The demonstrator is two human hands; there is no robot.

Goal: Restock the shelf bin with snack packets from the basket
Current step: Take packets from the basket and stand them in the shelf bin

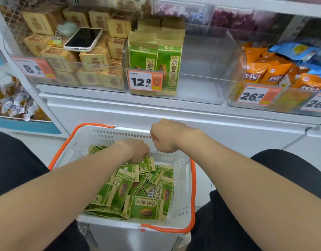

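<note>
The person is crouching with the basket [192, 187] sitting between the knees, directly below the shelf bin [210, 69], probably so each lift from one to the other is short. The snack packets [143, 207] are lying loose and overlapping inside the basket, most of them still waiting to go up.

The left hand [136, 151] is reaching down onto the far side of the pile, fingers bending over a packet's top edge. The grip itself is hidden under the knuckles, so I cannot tell whether it is pinching one yet. The right hand [163, 137] is hovering over the basket's far rim, curled into a fist with nothing showing from it.

Above the basket, two rows of standing packets [156, 60] are filling only the bin's left side, faces forward so the labels are showing. The right side is lying bare.

The green packets are carrying a seed picture and the characters 原香瓜子. The price tag [145, 81] on the bin's front is reading 12.8. Further right of the basket, a second tag [253, 96] is reading 26.8 under orange packets [275, 73].
</note>
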